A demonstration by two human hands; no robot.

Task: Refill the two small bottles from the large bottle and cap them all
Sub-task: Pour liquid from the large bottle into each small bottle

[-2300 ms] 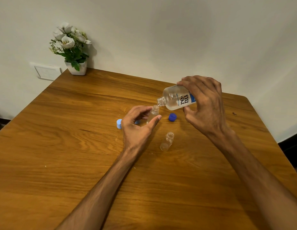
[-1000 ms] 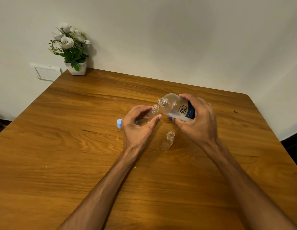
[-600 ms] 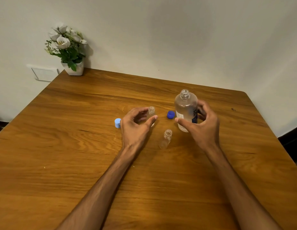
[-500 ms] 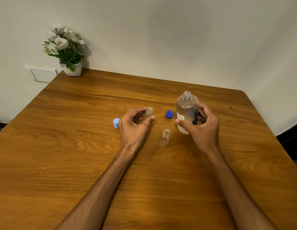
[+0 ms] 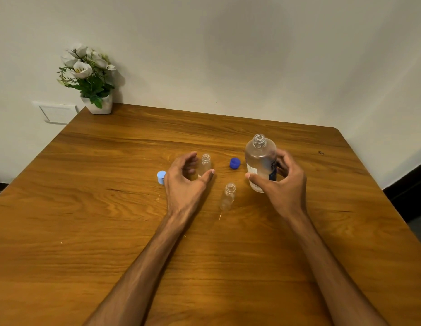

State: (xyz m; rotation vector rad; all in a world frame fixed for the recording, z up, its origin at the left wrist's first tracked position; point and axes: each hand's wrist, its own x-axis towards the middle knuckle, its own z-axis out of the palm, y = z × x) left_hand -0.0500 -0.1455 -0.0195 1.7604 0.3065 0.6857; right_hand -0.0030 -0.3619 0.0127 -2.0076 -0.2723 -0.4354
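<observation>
The large clear bottle point(image 5: 260, 161) with a blue label stands upright and uncapped on the wooden table point(image 5: 110, 220). My right hand point(image 5: 282, 184) curls round it, thumb on its front and fingers behind. My left hand point(image 5: 184, 182) cups one small clear bottle point(image 5: 206, 164), which stands uncapped between thumb and fingers. A second small bottle point(image 5: 228, 196) stands free and uncapped between my hands. A dark blue cap point(image 5: 234, 163) lies between the two held bottles. A light blue cap point(image 5: 161, 177) lies just left of my left hand.
A white pot of flowers point(image 5: 96, 104) stands at the table's far left corner against the wall. The table's right edge runs close beside my right forearm.
The large bottle was tilted with its mouth at the small bottle in my left hand. My right hand turned it upright and set it down on the right; the left hand stayed.
</observation>
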